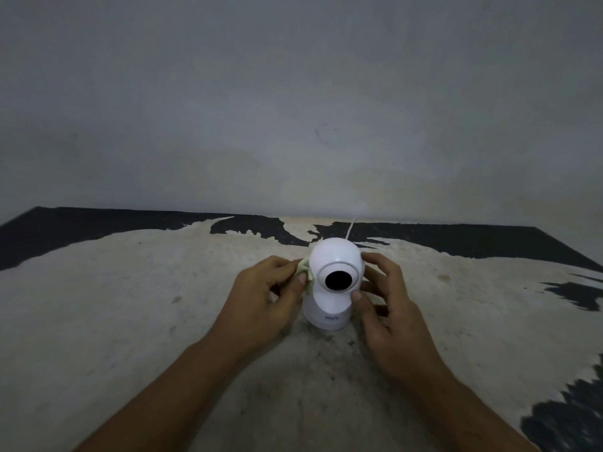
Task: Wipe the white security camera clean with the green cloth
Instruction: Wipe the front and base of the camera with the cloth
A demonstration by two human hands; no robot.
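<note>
The white security camera stands upright on the worn table, its round head with a black lens facing me. My left hand pinches the pale green cloth and presses it against the left side of the camera's head. Most of the cloth is hidden under my fingers. My right hand grips the camera's right side, thumb on the front below the lens, fingers curled around the back.
The table has a worn pale top with black patches along its far and right edges. A thin white cable runs from behind the camera toward the grey wall at the table's far edge.
</note>
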